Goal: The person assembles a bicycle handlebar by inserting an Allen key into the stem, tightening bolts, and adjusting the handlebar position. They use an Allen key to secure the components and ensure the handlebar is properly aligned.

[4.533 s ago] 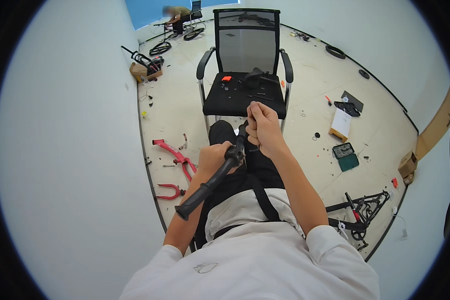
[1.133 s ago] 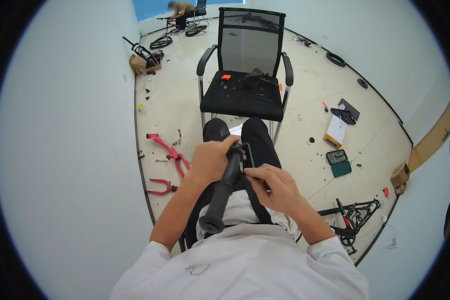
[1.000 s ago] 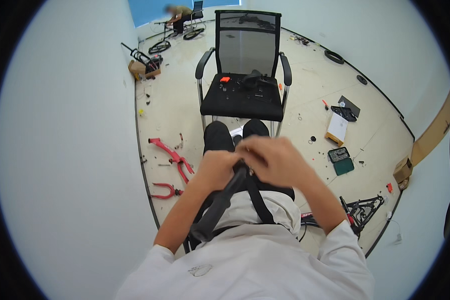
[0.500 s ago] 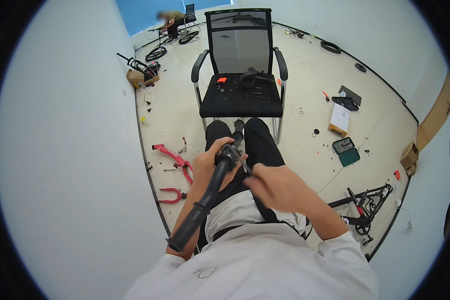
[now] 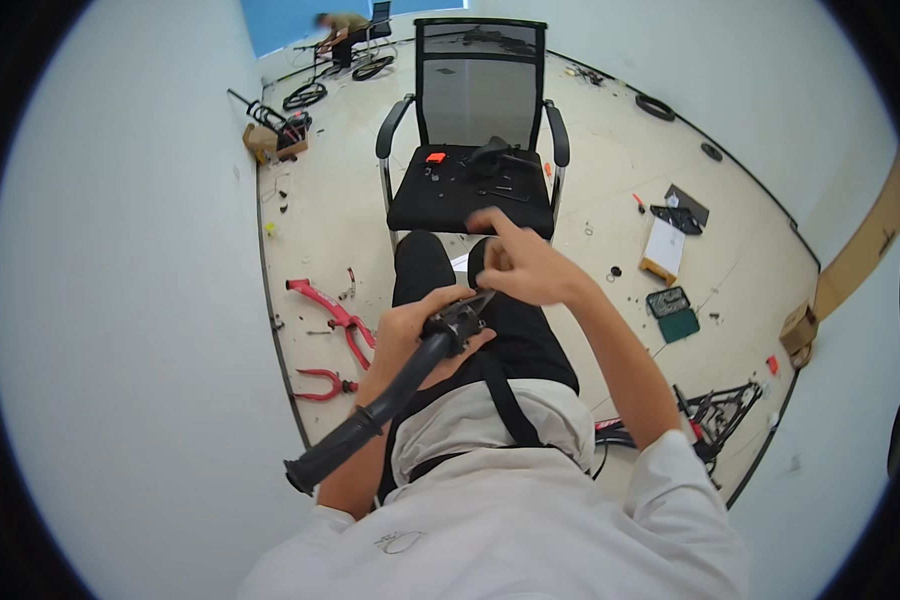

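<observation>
A black bicycle handlebar slants across my lap, its ribbed grip end toward the lower left. My left hand is wrapped around the clamp at its middle, with the thumb on top and fingers underneath. At the top of the clamp sits a slim metal tool, whose exact kind is unclear. My right hand is just above and right of it, index finger stretched forward and the other fingers curled at the tool's end. The bar's far half is largely hidden behind my hands.
A black mesh chair stands ahead, with small tools and an orange piece on its seat. Left on the floor lie a pink frame part and pink fork. At right are a green case and black bicycle frame. Another person works far off.
My right hand has swung forward and up from beside the clamp to beyond it, the tool turning with it. The handlebar has shifted slightly left and down with my left hand.
</observation>
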`<state>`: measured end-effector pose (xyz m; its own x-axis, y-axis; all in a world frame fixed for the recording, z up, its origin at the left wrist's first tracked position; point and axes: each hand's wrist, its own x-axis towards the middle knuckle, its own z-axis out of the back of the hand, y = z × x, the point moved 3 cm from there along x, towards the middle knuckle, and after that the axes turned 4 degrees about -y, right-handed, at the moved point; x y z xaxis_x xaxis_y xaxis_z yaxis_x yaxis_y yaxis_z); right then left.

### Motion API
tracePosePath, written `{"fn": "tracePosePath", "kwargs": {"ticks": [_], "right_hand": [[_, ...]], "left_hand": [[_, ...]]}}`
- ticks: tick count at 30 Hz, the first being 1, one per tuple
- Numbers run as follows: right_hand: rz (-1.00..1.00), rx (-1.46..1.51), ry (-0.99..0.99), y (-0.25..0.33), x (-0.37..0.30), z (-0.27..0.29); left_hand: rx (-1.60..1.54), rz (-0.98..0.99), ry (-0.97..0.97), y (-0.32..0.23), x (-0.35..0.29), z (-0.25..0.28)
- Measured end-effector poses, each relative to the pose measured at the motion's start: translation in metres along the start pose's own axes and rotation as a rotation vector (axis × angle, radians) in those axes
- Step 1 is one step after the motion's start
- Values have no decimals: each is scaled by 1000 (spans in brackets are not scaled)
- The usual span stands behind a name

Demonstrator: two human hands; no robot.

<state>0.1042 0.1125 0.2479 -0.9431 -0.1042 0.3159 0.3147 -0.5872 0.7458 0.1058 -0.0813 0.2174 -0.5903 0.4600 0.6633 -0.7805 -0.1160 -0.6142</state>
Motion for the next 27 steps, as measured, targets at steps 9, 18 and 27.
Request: {"fn": "tracePosePath", "kwargs": {"ticks": [9, 18, 27], "right_hand": [[9, 404, 120, 72, -76, -19], [197, -155, -136, 61, -83, -5], [285, -361, -269, 68, -78, -13]], "left_hand": [[96, 48, -157, 18, 1, 11], [-73, 85, -144, 27, 0, 13], [47, 94, 0, 22, -6, 10]]}}
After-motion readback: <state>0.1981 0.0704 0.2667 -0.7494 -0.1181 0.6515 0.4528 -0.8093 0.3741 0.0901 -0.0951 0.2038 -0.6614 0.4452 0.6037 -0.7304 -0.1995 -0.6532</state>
